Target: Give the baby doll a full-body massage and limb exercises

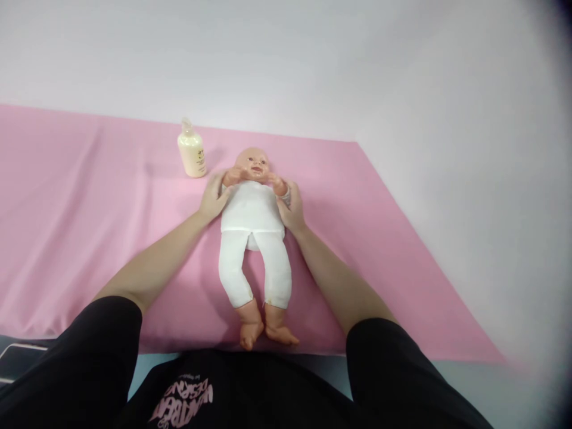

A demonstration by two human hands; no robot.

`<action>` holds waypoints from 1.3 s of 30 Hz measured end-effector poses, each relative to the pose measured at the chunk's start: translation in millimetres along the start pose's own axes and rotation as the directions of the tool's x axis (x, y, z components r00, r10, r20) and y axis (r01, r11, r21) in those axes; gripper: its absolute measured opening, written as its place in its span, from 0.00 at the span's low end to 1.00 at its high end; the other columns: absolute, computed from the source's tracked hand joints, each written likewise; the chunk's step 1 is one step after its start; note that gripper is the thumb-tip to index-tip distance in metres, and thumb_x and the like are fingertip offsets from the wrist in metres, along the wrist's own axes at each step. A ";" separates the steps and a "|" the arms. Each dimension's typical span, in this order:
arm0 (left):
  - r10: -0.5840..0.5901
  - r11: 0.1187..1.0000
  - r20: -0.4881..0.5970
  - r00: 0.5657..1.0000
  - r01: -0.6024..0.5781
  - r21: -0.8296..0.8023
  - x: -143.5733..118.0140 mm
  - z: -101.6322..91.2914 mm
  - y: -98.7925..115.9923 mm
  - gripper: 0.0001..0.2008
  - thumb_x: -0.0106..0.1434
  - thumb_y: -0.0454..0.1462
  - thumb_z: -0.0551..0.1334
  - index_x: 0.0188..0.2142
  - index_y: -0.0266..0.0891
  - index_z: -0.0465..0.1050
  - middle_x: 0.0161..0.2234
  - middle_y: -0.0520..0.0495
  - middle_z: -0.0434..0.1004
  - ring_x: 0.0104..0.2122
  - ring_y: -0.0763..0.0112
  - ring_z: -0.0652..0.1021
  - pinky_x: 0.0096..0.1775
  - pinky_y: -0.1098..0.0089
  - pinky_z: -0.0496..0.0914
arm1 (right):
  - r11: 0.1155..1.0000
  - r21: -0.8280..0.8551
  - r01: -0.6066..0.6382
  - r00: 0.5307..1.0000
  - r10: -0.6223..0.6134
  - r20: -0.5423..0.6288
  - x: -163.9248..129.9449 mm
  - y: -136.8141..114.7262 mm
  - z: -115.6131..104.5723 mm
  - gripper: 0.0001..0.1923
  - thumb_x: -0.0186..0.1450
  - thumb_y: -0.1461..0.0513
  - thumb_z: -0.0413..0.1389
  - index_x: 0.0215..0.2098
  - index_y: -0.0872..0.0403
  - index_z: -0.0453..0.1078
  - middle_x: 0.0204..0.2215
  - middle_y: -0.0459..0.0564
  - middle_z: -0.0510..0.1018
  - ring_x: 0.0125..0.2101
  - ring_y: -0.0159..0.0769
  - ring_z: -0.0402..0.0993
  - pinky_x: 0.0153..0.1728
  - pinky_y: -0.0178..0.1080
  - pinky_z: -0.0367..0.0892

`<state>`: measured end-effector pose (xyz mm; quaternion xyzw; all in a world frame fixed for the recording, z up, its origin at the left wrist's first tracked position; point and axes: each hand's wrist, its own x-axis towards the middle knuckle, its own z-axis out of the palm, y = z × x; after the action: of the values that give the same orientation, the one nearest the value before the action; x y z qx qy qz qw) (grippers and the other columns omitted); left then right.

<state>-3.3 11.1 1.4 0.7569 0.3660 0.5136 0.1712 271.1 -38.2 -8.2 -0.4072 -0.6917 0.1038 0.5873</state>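
A baby doll [252, 208] with a white cloth body lies on its back on the pink cloth, head away from me and bare feet towards me. My left hand [213, 198] is wrapped round the doll's arm on the left, by its shoulder. On the other side, my right hand [291, 208] grips the doll's other arm, thumb towards its chest. Both doll hands are raised near its chin. Some of my fingers are hidden behind the doll's arms.
A pump bottle [193, 152] of pale yellow liquid stands upright left of the doll's head. The pink cloth [80, 226] covers the table, wrinkled at the left. A white wall [286, 65] rises behind. A dark, white-edged object [22, 362] shows at the lower left.
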 end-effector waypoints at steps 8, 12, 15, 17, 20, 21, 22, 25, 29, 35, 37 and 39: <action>0.059 0.983 0.194 0.979 -0.091 0.161 -0.5 3.5 8.0 0.31 0.70 0.58 0.58 0.61 0.41 0.73 0.54 0.37 0.79 0.54 0.49 0.77 0.60 0.49 0.68 | 0.990 -0.107 0.097 0.984 -0.079 0.162 0.7 -6.1 -1.1 0.24 0.62 0.64 0.54 0.57 0.45 0.72 0.55 0.50 0.81 0.57 0.49 0.74 0.66 0.59 0.65; 0.044 0.998 0.078 0.996 -0.048 0.047 -0.5 1.8 10.7 0.33 0.69 0.60 0.58 0.62 0.42 0.71 0.56 0.36 0.78 0.58 0.49 0.76 0.63 0.48 0.66 | 1.000 -0.007 -0.024 0.999 0.025 0.027 -1.0 -0.9 1.5 0.24 0.66 0.60 0.56 0.60 0.47 0.68 0.57 0.53 0.78 0.59 0.46 0.73 0.66 0.55 0.66; -0.026 0.996 -0.046 0.999 0.021 -0.091 -0.3 1.0 7.9 0.34 0.70 0.62 0.56 0.64 0.42 0.66 0.62 0.35 0.73 0.63 0.51 0.73 0.67 0.50 0.63 | 0.989 0.120 -0.087 0.990 0.100 -0.103 0.3 5.3 2.6 0.27 0.68 0.57 0.56 0.64 0.48 0.61 0.63 0.56 0.72 0.64 0.45 0.69 0.68 0.55 0.63; -0.128 0.979 -0.141 0.982 0.102 -0.177 0.4 1.4 0.2 0.36 0.70 0.63 0.55 0.65 0.44 0.62 0.66 0.35 0.69 0.67 0.53 0.69 0.69 0.52 0.61 | 0.980 0.177 -0.089 0.976 0.122 -0.181 2.7 12.7 2.4 0.28 0.68 0.57 0.54 0.66 0.48 0.57 0.68 0.57 0.66 0.68 0.45 0.64 0.71 0.58 0.58; -0.305 0.925 -0.252 0.918 0.224 -0.307 3.0 2.9 -18.5 0.37 0.68 0.66 0.54 0.64 0.47 0.59 0.67 0.36 0.66 0.69 0.57 0.68 0.69 0.54 0.62 | 0.968 0.225 -0.114 0.936 0.180 -0.302 6.6 32.6 1.3 0.29 0.69 0.58 0.51 0.67 0.48 0.53 0.71 0.57 0.59 0.72 0.45 0.58 0.72 0.64 0.53; -0.362 0.900 -0.277 0.890 0.257 -0.351 4.1 3.4 -25.2 0.36 0.68 0.67 0.53 0.63 0.48 0.58 0.66 0.37 0.67 0.68 0.58 0.69 0.68 0.55 0.63 | 0.961 0.239 -0.142 0.916 0.220 -0.337 7.6 41.0 0.6 0.29 0.69 0.58 0.50 0.68 0.48 0.52 0.71 0.57 0.58 0.72 0.45 0.58 0.72 0.66 0.52; -0.416 0.874 -0.296 0.860 0.287 -0.392 5.3 3.7 -31.3 0.34 0.69 0.66 0.53 0.62 0.48 0.58 0.65 0.37 0.68 0.66 0.59 0.71 0.66 0.56 0.65 | 0.950 0.257 -0.179 0.891 0.267 -0.366 8.3 49.4 -0.2 0.30 0.69 0.58 0.48 0.68 0.48 0.51 0.72 0.57 0.58 0.72 0.45 0.57 0.71 0.67 0.51; -0.546 0.801 -0.325 0.772 0.368 -0.471 8.4 4.0 -42.4 0.25 0.73 0.61 0.51 0.57 0.48 0.59 0.62 0.40 0.71 0.62 0.63 0.74 0.63 0.58 0.69 | 0.902 0.322 -0.286 0.816 0.406 -0.412 9.5 67.6 -3.4 0.29 0.68 0.59 0.46 0.67 0.49 0.53 0.72 0.58 0.54 0.74 0.45 0.53 0.72 0.67 0.48; -0.545 0.799 -0.323 0.774 0.361 -0.481 7.7 3.6 -35.8 0.22 0.77 0.56 0.50 0.59 0.45 0.58 0.63 0.39 0.70 0.62 0.65 0.73 0.65 0.58 0.67 | 0.913 0.307 -0.268 0.837 0.379 -0.395 9.8 58.5 -4.9 0.30 0.68 0.58 0.48 0.68 0.49 0.53 0.73 0.58 0.55 0.74 0.45 0.53 0.73 0.65 0.49; -0.120 0.981 -0.187 0.975 0.088 -0.172 -0.4 -1.1 -5.0 0.34 0.74 0.62 0.48 0.67 0.43 0.60 0.69 0.34 0.63 0.70 0.55 0.64 0.71 0.54 0.58 | 0.981 0.171 -0.092 0.974 0.124 -0.188 4.7 11.3 -1.0 0.28 0.66 0.59 0.55 0.64 0.49 0.62 0.65 0.56 0.70 0.66 0.46 0.66 0.69 0.57 0.61; 0.012 1.000 -0.087 0.996 -0.014 -0.018 -1.8 -2.0 1.8 0.34 0.75 0.60 0.46 0.66 0.41 0.62 0.65 0.34 0.69 0.66 0.53 0.69 0.68 0.52 0.61 | 0.994 0.089 -0.067 0.990 0.077 -0.118 2.1 3.8 -0.1 0.26 0.65 0.61 0.57 0.61 0.47 0.67 0.59 0.54 0.76 0.61 0.46 0.71 0.66 0.54 0.65; 0.082 0.989 0.012 0.997 -0.083 0.123 -2.3 -1.3 5.0 0.34 0.75 0.60 0.46 0.65 0.40 0.66 0.61 0.34 0.73 0.62 0.52 0.72 0.65 0.51 0.64 | 1.000 -0.006 -0.020 0.999 0.020 -0.037 0.9 0.5 0.5 0.24 0.63 0.62 0.57 0.57 0.46 0.71 0.54 0.52 0.79 0.56 0.47 0.73 0.64 0.54 0.67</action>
<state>-3.0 5.9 3.6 0.7824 0.3647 0.4939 0.1040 270.9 -37.1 -8.0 -0.4179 -0.6769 0.1001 0.5976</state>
